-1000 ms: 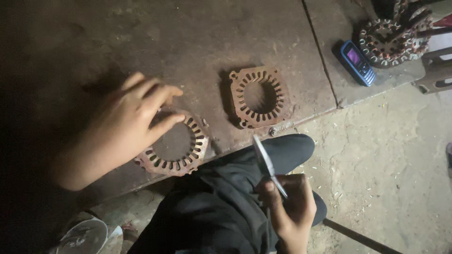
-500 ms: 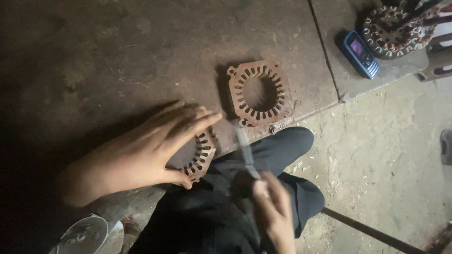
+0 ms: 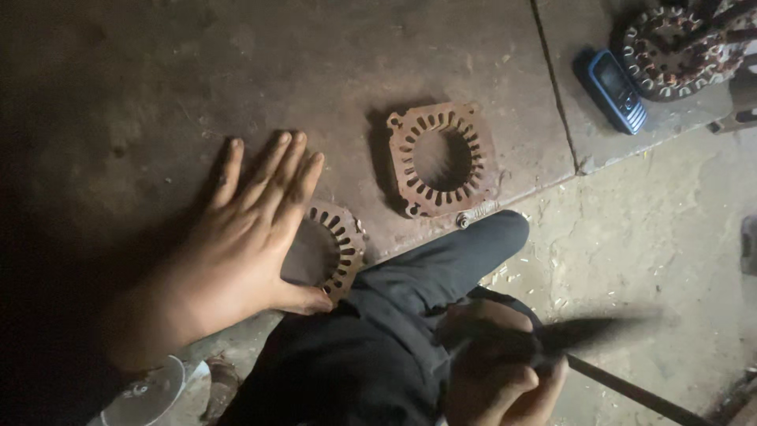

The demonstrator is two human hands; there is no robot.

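Observation:
My left hand (image 3: 236, 244) lies flat with fingers spread on a rusty slotted stator ring (image 3: 335, 244) near the slab's front edge, thumb hooked under its near side. A second rusty stator core (image 3: 441, 158), squarish with a round toothed hole, lies on the slab to the right, untouched. My right hand (image 3: 497, 363) is low in the view above my dark trouser leg (image 3: 426, 292), closed around a thin blade-like tool (image 3: 591, 331) that is blurred and points right.
A blue mobile phone (image 3: 615, 91) lies on the slab at the upper right beside a wound stator (image 3: 678, 43). A seam (image 3: 556, 87) splits the slab. A thin rod (image 3: 631, 390) lies on the dusty concrete floor; a white object (image 3: 150, 394) sits at the bottom left.
My left hand has shifted from gripping the ring's edge to lying flat on it with fingers pointing up. My right hand swung the thin tool from upright to pointing right.

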